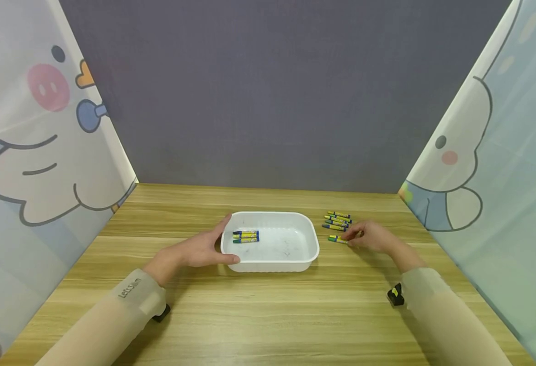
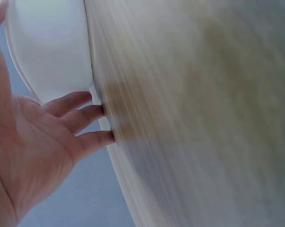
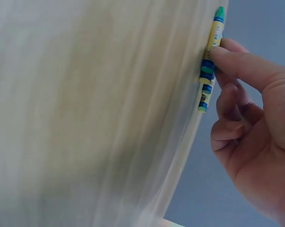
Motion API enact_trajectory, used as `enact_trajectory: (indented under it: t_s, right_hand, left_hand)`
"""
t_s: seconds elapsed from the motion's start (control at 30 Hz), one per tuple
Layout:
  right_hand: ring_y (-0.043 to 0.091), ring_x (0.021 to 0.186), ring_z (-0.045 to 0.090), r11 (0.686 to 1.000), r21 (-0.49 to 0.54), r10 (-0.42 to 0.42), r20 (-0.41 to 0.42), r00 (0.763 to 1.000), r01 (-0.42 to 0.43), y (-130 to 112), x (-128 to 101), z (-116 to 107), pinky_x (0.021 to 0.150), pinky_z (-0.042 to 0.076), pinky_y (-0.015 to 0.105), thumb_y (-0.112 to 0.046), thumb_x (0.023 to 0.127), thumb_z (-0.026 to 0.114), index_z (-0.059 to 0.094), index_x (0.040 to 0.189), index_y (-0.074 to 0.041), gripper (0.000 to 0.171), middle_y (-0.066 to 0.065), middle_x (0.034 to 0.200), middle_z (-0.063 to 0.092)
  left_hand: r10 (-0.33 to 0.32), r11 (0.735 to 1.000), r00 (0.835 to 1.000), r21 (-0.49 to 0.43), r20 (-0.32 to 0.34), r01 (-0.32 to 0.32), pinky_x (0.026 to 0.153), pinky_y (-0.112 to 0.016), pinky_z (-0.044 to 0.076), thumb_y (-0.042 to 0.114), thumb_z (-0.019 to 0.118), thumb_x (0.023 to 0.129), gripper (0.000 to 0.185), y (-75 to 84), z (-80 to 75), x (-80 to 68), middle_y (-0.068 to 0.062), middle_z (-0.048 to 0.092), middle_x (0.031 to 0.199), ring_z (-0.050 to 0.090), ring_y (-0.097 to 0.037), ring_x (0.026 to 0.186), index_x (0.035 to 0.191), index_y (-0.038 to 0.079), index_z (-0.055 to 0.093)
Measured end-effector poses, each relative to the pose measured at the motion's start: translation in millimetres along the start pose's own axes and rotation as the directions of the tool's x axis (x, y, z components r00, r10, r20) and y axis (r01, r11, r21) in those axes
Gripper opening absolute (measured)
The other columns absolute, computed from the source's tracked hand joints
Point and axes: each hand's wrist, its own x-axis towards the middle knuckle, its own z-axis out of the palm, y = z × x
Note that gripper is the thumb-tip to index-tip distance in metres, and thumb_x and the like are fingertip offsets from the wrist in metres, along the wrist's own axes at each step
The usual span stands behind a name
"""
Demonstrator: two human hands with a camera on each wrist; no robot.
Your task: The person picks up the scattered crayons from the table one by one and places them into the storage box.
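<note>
A white plastic tray (image 1: 277, 266) stands on the table, with three yellow-wrapped crayons (image 1: 246, 236) lying side by side near its left end. My left hand (image 1: 202, 249) holds the tray's left end, thumb over the front rim and fingers spread along the side and back. To the right of the tray, my right hand (image 1: 369, 236) pinches a green crayon (image 3: 215, 35) between thumb and forefinger, low at the tabletop. A yellow crayon (image 1: 334, 237) lies close beside it. In the right wrist view, the other fingers are curled in.
Several more crayons (image 1: 336, 221) lie in a loose row just behind the right hand. The wooden table (image 1: 268, 315) meets a dark grey panel (image 1: 268, 96) at the back, and cartoon-printed cloths (image 1: 43, 132) hang on both sides.
</note>
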Motion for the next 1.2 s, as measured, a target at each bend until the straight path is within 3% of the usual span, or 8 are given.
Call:
enact_trajectory:
  t_s: [0.3,0.43,0.67,0.8,0.9,1.07,1.2]
  right_hand:
    - [0.026,0.103,0.075,0.988,-0.147,-0.043,-0.036,0.998,0.037,-7.7,1.3,2.3,0.091,0.06,0.051,-0.01,0.097,0.082,0.085,0.105,-0.017,0.011,0.004,0.11,0.082]
    - [0.023,0.102,0.074,0.984,-0.17,-0.056,-0.025,0.998,0.051,-12.2,1.1,3.5,0.088,0.061,0.046,-0.009,0.097,0.082,0.086,0.104,-0.019,0.013,0.003,0.111,0.082]
    - [0.014,0.095,0.068,0.985,-0.14,-0.103,-0.01,0.995,0.101,-13.6,-1.7,7.5,0.081,0.056,0.032,-0.009,0.093,0.083,0.087,0.104,-0.019,0.015,0.001,0.109,0.079]
    - [0.011,0.091,0.065,0.987,-0.129,-0.103,-0.039,0.994,0.097,-11.9,-2.0,10.5,0.079,0.054,0.031,-0.011,0.095,0.083,0.085,0.105,-0.018,0.013,-0.001,0.107,0.078]
    - [0.008,0.08,0.058,0.994,-0.067,-0.088,-0.087,0.992,0.082,-15.7,-2.3,10.6,0.07,0.05,0.028,-0.01,0.098,0.08,0.084,0.109,-0.014,0.013,0.001,0.103,0.076]
    - [0.009,0.07,0.052,0.996,0.033,-0.079,-0.194,0.978,0.087,-36.7,3.8,7.3,0.06,0.046,0.026,-0.011,0.101,0.077,0.084,0.115,-0.011,0.016,0.006,0.104,0.074]
    - [0.012,0.073,0.055,0.994,0.054,-0.081,-0.224,0.971,0.095,-62.9,14.0,6.0,0.06,0.047,0.027,-0.016,0.102,0.078,0.084,0.117,-0.015,0.016,0.005,0.109,0.074]
  left_hand:
    - [-0.001,1.0,1.0,-0.006,0.001,0.001,0.122,-0.062,0.042,0.064,0.083,0.09,0.132,0.5,-0.2,0.3,-0.025,0.05,0.165,0.061,-0.033,0.13,0.178,0.015,-0.003]
    - [-0.013,1.0,1.0,0.0,0.003,0.013,0.121,-0.063,0.042,0.065,0.083,0.09,0.133,1.5,-0.2,-0.2,-0.026,0.051,0.164,0.062,-0.033,0.13,0.178,0.015,-0.003]
    - [-0.018,1.0,1.0,0.003,0.005,0.018,0.119,-0.063,0.044,0.066,0.083,0.09,0.133,1.4,0.4,0.1,-0.025,0.055,0.16,0.062,-0.032,0.125,0.178,0.015,-0.002]
    - [-0.016,1.0,1.0,0.006,0.004,0.016,0.119,-0.062,0.044,0.066,0.083,0.09,0.133,1.9,0.2,-0.4,-0.025,0.055,0.16,0.062,-0.031,0.124,0.178,0.015,-0.002]
    - [-0.015,1.0,1.0,0.011,0.004,0.015,0.119,-0.062,0.044,0.066,0.082,0.09,0.133,2.4,0.3,-0.6,-0.025,0.057,0.158,0.063,-0.031,0.124,0.178,0.014,-0.002]
    - [-0.01,1.0,1.0,0.014,-0.003,0.01,0.119,-0.063,0.044,0.066,0.083,0.09,0.133,2.6,-0.5,-0.3,-0.028,0.056,0.159,0.063,-0.033,0.127,0.178,0.014,-0.001]
    - [-0.016,1.0,1.0,0.012,-0.004,0.016,0.119,-0.063,0.044,0.067,0.083,0.089,0.133,1.9,-0.7,-0.3,-0.027,0.056,0.158,0.063,-0.033,0.126,0.178,0.016,-0.002]
